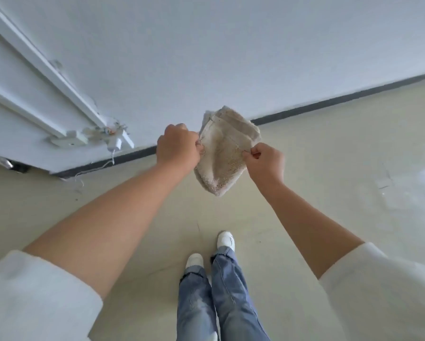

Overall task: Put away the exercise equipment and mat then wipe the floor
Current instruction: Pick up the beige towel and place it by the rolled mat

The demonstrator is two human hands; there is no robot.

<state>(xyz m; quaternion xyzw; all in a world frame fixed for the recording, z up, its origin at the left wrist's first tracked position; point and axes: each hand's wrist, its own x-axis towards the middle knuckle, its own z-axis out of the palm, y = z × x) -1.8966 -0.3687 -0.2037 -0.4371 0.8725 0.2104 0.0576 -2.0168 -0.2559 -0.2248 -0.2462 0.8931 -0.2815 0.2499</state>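
Observation:
A beige, worn towel cloth (222,153) hangs in the air in front of me, folded loosely, above the pale floor (329,168). My left hand (178,147) grips its left edge with curled fingers. My right hand (265,161) pinches its right edge between thumb and fingers. Both arms reach forward at about chest height. No exercise equipment or mat is in view.
A white wall (231,57) with a dark baseboard (329,102) stands just ahead. White trunking (59,77) runs down the wall at left to a broken fitting (108,136) with loose wires. My feet in white shoes (225,239) stand on the floor below.

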